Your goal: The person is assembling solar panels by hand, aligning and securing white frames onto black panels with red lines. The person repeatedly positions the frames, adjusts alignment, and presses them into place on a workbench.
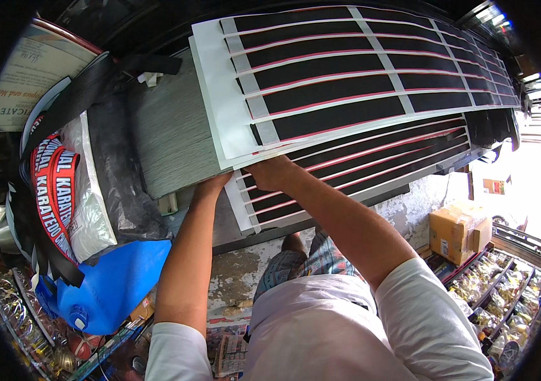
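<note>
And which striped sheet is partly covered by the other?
The lower sheet, nearer the person's body: the upper sheet overlaps its far side, while the upper one's stripes lie in full view.

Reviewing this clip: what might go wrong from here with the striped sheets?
The left hand and right hand are at the near edge of the upper striped sheets; their grip is partly hidden, so an uneven hold might go unnoticed.

The upper sheets partly cover the lower striped sheet; dragging one across the other could crease them.

The lower sheet lies near the table's front edge, so a nudge might push it over.
</note>
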Demonstrator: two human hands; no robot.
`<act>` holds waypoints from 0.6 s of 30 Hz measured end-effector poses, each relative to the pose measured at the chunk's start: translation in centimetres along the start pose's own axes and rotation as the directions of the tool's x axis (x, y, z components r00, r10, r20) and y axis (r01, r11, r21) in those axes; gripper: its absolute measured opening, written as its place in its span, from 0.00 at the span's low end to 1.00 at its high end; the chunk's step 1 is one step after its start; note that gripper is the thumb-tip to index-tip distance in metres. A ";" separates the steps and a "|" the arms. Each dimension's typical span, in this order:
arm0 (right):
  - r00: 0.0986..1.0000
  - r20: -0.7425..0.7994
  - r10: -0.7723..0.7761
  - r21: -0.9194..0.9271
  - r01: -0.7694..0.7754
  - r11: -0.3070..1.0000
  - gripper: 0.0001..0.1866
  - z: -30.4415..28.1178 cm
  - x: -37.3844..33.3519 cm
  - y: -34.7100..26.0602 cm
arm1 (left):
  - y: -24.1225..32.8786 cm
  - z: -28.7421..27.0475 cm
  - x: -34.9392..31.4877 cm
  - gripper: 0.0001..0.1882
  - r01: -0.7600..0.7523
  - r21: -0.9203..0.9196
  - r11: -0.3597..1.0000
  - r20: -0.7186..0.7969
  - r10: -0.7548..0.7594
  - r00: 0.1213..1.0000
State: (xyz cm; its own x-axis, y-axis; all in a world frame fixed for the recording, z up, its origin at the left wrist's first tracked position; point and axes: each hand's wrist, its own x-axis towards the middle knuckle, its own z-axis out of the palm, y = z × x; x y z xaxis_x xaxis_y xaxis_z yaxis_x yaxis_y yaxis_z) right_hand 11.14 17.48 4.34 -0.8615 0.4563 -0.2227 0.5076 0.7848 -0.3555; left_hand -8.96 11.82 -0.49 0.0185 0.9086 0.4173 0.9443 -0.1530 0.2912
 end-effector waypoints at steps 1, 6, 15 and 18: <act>1.000 -0.008 -0.008 -0.006 0.008 1.000 0.26 0.0 0.0 0.0 | -0.1 0.0 -0.1 0.12 -0.026 0.013 1.000 -0.017 0.027 1.000; 1.000 0.016 -0.023 -0.035 0.023 0.999 0.27 -0.9 -0.2 -0.7 | -0.7 0.2 -1.0 0.14 -0.013 0.044 0.999 0.002 0.013 1.000; 1.000 0.004 0.008 -0.025 -0.008 1.000 0.28 0.4 -0.1 0.1 | 0.1 0.4 -0.3 0.19 0.032 -0.004 0.999 -0.058 -0.032 0.998; 0.999 0.044 -0.004 -0.029 0.005 1.000 0.28 -0.8 0.2 -1.0 | -1.3 0.3 -2.6 0.19 0.103 -0.007 0.995 -0.095 -0.104 0.990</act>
State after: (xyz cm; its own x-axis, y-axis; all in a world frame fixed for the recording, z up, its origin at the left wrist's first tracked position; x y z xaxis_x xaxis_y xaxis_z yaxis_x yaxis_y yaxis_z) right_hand 10.42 17.15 5.41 -0.8621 0.4344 -0.2609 0.5025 0.7989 -0.3304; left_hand -10.18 9.82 -2.21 -0.1106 0.8787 0.4644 0.9387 -0.0611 0.3392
